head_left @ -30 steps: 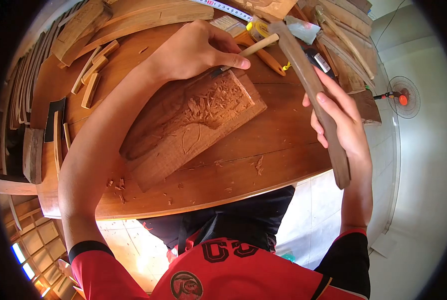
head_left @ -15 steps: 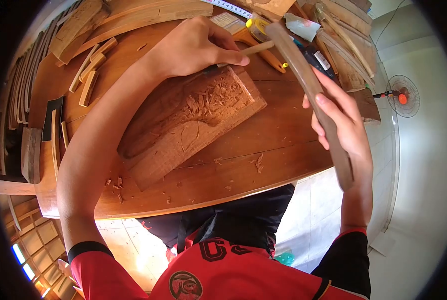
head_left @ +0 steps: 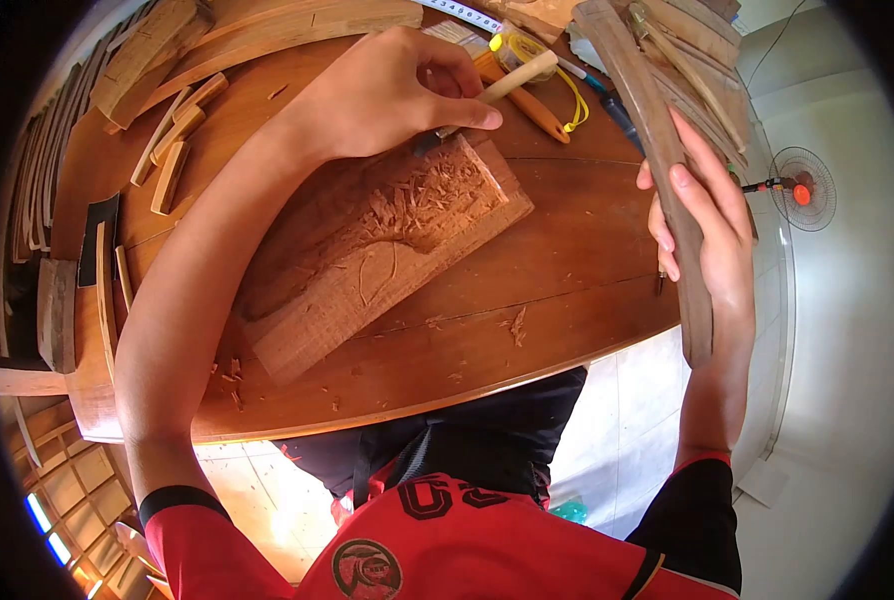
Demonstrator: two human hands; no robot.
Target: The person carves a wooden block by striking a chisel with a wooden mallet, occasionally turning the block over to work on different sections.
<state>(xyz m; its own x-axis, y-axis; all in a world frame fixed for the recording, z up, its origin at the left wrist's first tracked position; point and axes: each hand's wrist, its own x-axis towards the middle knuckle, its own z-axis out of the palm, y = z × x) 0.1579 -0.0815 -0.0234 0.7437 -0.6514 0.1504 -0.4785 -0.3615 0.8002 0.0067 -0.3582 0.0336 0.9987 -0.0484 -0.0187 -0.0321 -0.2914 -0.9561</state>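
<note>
A chisel with a pale wooden handle (head_left: 519, 76) is gripped in my left hand (head_left: 399, 95); its metal end shows just below my fingers, at the upper edge of a thick wooden board (head_left: 367, 290). A hollow is carved into that board, with curled wood shavings (head_left: 412, 205) heaped in it. My right hand (head_left: 709, 215) is wrapped around a long wooden bar (head_left: 657, 150), raised to the right of the board. The bar's upper end is apart from the chisel handle.
Small wood strips (head_left: 172, 175) lie on the table (head_left: 567, 250) at left. Behind the chisel are an orange-handled brush (head_left: 537, 115), a tape measure (head_left: 512, 48) and a yellow cord. Stacked planks (head_left: 297, 38) line the back. A fan (head_left: 802, 190) stands far right.
The wooden bar in my right hand has swung up and right, away from the chisel handle's end. My left hand and the board stay nearly in place.
</note>
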